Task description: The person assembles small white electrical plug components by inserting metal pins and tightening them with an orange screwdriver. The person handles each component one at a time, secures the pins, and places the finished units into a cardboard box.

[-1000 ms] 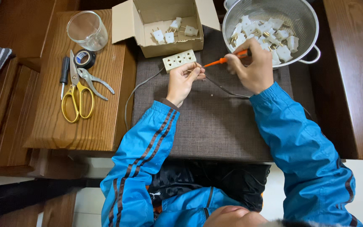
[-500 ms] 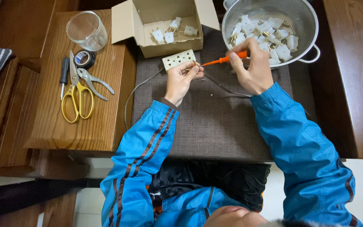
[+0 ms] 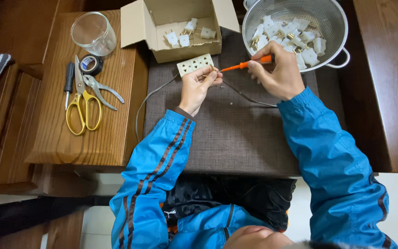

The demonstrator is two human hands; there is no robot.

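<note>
Over the brown mat, the left hand pinches a cream socket strip and its grey wire. At 3 o'clock of it, the right hand is closed round an orange screwdriver, tip at the strip. At 9 o'clock lie one scissors, one pliers, one dark screwdriver, one tape roll, one glass. At 12, the box holds four plugs; at 1, a colander holds many.

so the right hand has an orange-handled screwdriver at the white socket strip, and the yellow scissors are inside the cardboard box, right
Not quite. The right hand does hold the orange-handled screwdriver toward the white socket strip, but the yellow scissors lie on the wooden side table, left of the cardboard box. The head view shows it.
</note>
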